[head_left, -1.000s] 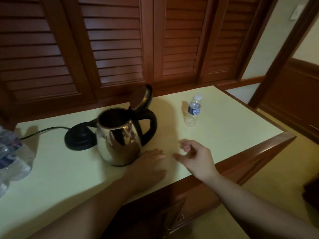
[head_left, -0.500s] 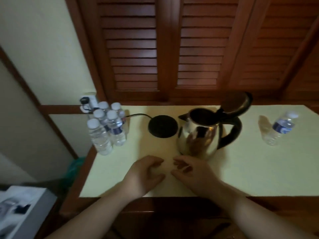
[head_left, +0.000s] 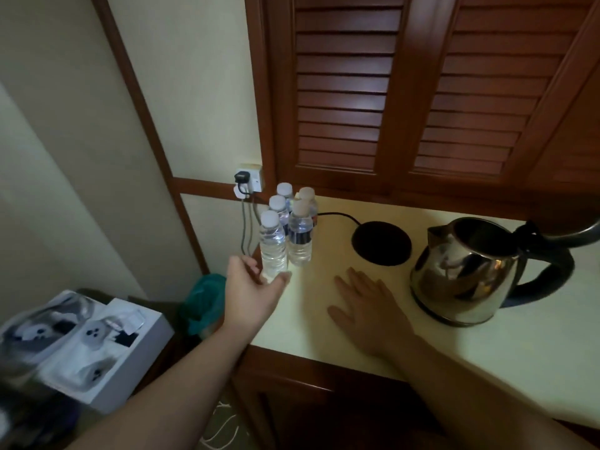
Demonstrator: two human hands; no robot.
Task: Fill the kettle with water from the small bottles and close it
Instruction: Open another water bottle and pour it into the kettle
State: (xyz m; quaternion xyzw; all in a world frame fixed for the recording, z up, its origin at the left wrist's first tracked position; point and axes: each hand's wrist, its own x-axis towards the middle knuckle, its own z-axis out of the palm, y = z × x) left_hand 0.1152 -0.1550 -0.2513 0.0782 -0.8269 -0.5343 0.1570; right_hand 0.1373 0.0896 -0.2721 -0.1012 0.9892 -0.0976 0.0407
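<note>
The left hand sits a little left of the frame's centre, at the end of a bare forearm that runs up from the bottom left edge. Its fingers and thumb are curled into a cupped shape, closing around something at the fingertips, with the thumb on the right side of the hand. The right hand lies right of centre, palm down and flat, fingers straight and slightly spread, pointing toward the upper left of the frame. Its bare forearm stretches in from the lower right corner. The two hands are apart, not touching
</note>
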